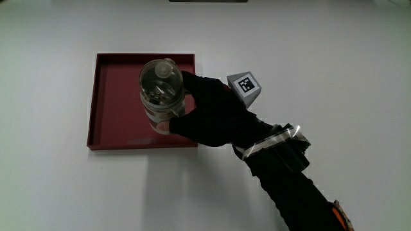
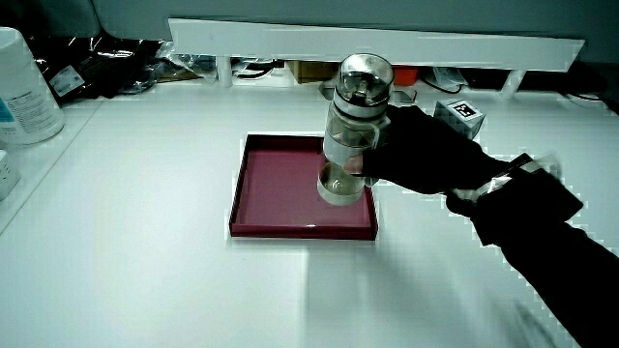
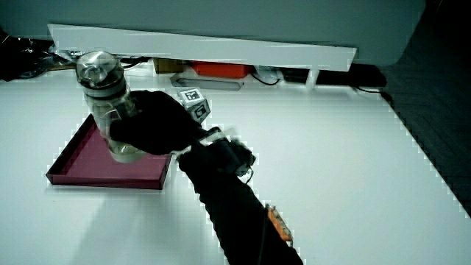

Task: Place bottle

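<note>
The hand (image 1: 215, 115) is wrapped around the side of a clear bottle (image 1: 163, 96), its fingers curled about the body and pressing on it. The bottle stands upright, sticking out from the fingertip end of the hand, over the dark red tray (image 1: 115, 102). Its base is down inside the tray, close to the tray's wall that runs beside the hand. Whether the base rests on the tray floor or hangs just above it cannot be told. The forearm (image 1: 289, 179) runs from the wrist back toward the person, across the bare white table (image 1: 334, 77).

The main view looks straight down on the bottle's rounded cap and through the clear wall to some small things inside, too small to name. It also shows the patterned cube (image 1: 245, 86) on the back of the hand, clear of the tray.

In both side views the bottle's full height shows: the domed cap (image 2: 364, 77) at the top, the hand (image 2: 426, 155) gripping the middle, and the pale base (image 2: 338, 186) low inside the tray (image 2: 280, 184). In a side view the bottle (image 3: 110, 103) leans slightly, with the hand (image 3: 158, 125) covering its lower half and the tray (image 3: 88, 165) beneath. A low white partition (image 2: 387, 43) stands at the table's edge farther from the person than the hand, with clutter under it. A white container (image 2: 24, 87) stands well apart from the hand, at the table's edge.
</note>
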The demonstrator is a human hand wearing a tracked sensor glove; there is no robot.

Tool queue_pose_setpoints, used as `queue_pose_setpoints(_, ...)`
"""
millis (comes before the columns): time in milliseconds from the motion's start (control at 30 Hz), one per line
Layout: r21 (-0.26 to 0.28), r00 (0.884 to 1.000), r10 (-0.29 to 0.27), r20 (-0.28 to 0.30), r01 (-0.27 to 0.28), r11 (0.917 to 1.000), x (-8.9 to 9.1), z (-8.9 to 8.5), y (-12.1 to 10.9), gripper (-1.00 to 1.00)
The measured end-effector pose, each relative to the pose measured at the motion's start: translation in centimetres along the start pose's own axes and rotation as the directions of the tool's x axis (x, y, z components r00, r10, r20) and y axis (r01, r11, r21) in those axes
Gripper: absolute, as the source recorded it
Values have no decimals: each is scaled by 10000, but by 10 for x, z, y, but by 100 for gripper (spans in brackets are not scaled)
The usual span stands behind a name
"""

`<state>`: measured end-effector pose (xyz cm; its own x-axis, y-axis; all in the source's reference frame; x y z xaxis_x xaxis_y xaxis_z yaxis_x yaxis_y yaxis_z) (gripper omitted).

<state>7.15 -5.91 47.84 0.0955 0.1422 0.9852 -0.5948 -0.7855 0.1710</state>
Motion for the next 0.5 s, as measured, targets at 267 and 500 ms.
queue_pose_setpoints(267,378,9949,-897,-460,914,9951,37,-9,5,0)
queue_pose_setpoints(500,534,9912,-1234,-474,1258,9906,55,-14,6,0)
